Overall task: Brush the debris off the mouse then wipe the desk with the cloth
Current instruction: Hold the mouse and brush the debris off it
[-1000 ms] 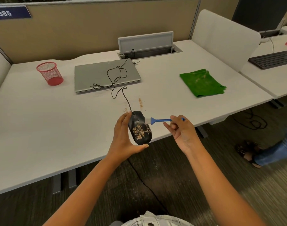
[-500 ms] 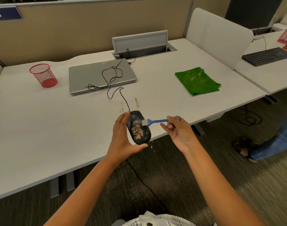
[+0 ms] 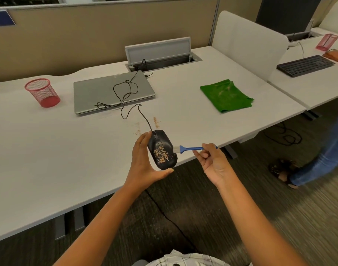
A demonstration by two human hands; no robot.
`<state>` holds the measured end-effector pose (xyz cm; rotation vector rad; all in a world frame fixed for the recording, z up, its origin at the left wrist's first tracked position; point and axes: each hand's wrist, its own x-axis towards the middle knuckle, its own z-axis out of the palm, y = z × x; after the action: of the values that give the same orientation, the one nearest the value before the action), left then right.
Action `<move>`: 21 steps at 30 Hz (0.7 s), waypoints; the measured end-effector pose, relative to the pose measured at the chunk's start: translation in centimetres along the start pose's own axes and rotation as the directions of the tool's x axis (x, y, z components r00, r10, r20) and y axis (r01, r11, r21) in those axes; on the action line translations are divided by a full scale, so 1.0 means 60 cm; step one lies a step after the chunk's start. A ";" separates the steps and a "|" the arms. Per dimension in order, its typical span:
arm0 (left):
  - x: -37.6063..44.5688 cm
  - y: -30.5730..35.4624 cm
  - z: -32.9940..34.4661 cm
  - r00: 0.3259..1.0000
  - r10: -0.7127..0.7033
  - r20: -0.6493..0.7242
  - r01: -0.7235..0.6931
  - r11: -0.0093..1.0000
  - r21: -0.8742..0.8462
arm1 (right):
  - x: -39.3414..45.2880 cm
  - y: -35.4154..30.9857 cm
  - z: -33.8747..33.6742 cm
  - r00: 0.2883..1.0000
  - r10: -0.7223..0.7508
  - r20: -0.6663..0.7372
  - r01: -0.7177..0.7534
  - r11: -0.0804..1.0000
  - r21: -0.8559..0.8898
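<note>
My left hand (image 3: 145,162) grips a black wired mouse (image 3: 161,148) and holds it up over the desk's front edge. Brown crumbs cover the middle of its top. My right hand (image 3: 212,162) pinches the handle of a small blue brush (image 3: 189,148), and the white bristles touch the mouse's right side. A folded green cloth (image 3: 225,96) lies flat on the white desk (image 3: 58,150) to the right, with a few specks on it. More crumbs (image 3: 155,121) are scattered on the desk just behind the mouse.
A closed grey laptop (image 3: 106,93) lies at the back with the mouse cable (image 3: 126,96) looped over it. A red mesh cup (image 3: 42,92) stands at the left. An open cable hatch (image 3: 160,54) sits behind. A person's leg and sandalled foot (image 3: 290,173) are on the right floor.
The brush head has slid from the upper part of the mouse down to its right edge. The crumb patch looks smaller, and some crumbs fell off the front. The view shifted.
</note>
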<state>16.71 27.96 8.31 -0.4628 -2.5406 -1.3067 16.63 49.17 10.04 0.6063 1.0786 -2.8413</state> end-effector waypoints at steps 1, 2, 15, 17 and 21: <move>0.000 -0.001 0.000 1.000 -0.001 -0.004 0.001 1.000 -0.004 | 0.001 -0.001 -0.004 1.000 -0.003 -0.007 0.003 1.000 0.019; 0.001 -0.003 0.000 1.000 -0.003 -0.006 0.003 1.000 -0.007 | 0.001 -0.002 -0.008 1.000 -0.007 -0.013 0.007 0.999 0.041; 0.011 -0.007 -0.003 1.000 -0.016 0.005 0.016 1.000 -0.003 | 0.006 0.001 -0.022 1.000 0.028 0.002 -0.028 0.999 0.016; 0.012 -0.008 -0.003 1.000 -0.021 0.008 0.021 1.000 0.002 | 0.006 0.001 -0.020 0.999 0.030 0.015 -0.030 0.999 0.022; 0.014 -0.009 -0.001 1.000 -0.010 0.004 0.010 1.000 -0.003 | 0.003 0.009 -0.017 0.996 0.053 0.073 -0.051 0.998 -0.030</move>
<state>15.75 27.74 8.24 -0.4546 -2.5477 -1.3146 16.91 49.41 8.94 0.5147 1.0725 -2.7754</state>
